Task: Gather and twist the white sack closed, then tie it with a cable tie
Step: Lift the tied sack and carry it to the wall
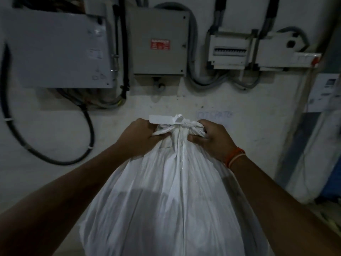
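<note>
Head view: both hands clamp the gathered neck of the white sack (177, 196) before a wall of electrical boxes.

Left hand (137, 138) is closed on the bunched plastic at the neck's left side, right hand (214, 140) closed on its right, an orange band (234, 157) at that wrist. Between and just above them a white cable tie (166, 120) with a flat tag lies across the neck; the sack's full body hangs below the grip.

The white sack (166, 200) looks like thin woven plastic, creased, with a faint sheen along its centre seam, the cable tie (162, 119) is smooth white plastic, the grey box (159, 42) is matt painted metal, and the wall (55, 130) is rough, stained plaster
</note>
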Motion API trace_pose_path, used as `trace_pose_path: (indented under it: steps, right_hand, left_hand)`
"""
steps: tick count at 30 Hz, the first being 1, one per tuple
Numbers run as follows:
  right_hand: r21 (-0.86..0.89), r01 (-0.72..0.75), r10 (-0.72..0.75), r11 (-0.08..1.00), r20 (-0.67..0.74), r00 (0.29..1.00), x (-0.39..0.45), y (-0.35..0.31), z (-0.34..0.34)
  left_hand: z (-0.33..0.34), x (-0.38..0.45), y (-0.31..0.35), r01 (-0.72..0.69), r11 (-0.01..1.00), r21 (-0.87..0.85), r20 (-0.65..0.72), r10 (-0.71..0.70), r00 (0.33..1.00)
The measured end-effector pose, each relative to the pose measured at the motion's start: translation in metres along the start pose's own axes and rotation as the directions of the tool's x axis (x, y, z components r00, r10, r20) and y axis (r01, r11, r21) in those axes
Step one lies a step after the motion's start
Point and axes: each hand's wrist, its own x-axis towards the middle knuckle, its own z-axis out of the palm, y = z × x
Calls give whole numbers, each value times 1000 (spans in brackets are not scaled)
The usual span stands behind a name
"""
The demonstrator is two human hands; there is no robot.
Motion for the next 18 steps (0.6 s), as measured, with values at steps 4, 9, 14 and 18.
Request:
trace_pose_path:
  steps: [4, 9, 14, 18]
  right_hand:
    - [-56, -15, 15, 998, 4, 1000, 9, 61, -42]
    - [-83, -21, 22, 996, 5, 1000, 19, 126, -89]
    - [-109, -15, 18, 994, 25, 1000, 22, 195, -131]
    - [-120, 61, -54, 991, 65, 996, 24, 257, -160]
  left_hand:
    - [51, 47, 36, 1, 996, -88, 6, -1, 1000]
    - [99, 91, 88, 20, 984, -178, -14, -23, 1000]
    - [151, 122, 141, 80, 977, -198, -32, -88, 996]
    - [194, 140, 189, 107, 983, -147, -76, -119, 990]
